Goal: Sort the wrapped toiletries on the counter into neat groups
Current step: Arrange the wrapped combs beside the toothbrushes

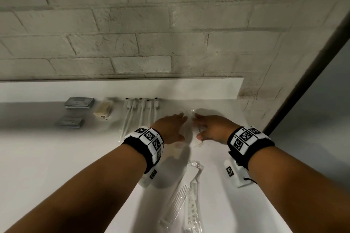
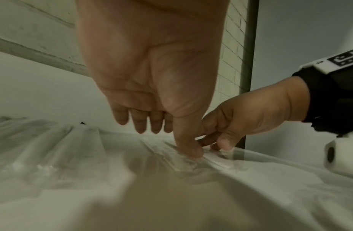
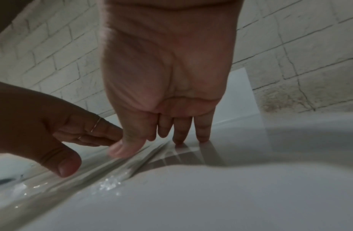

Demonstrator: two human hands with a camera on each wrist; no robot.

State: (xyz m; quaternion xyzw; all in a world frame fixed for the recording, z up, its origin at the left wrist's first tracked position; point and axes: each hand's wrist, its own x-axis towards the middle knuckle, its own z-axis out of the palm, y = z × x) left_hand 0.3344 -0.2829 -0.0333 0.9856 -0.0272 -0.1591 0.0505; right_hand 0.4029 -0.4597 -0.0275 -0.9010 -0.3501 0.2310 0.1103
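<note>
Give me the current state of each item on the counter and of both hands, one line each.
Left hand: fingers straight, thumb pressing a clear wrapped packet.
Right hand: fingertips resting on the same packet.
Wrapped toothbrushes: lined up in a row by the backsplash.
Beige packets: stacked.
Grey sachets: two small piles.
Wrapped combs: loose, lying crossed, unsorted.

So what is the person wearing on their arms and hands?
Bare forearms, no sleeves or gloves. Each wrist carries a black band topped with white plates printed with black square code markers, and a small white camera box hangs beneath. The left hand wears thin rings on two fingers.
</note>
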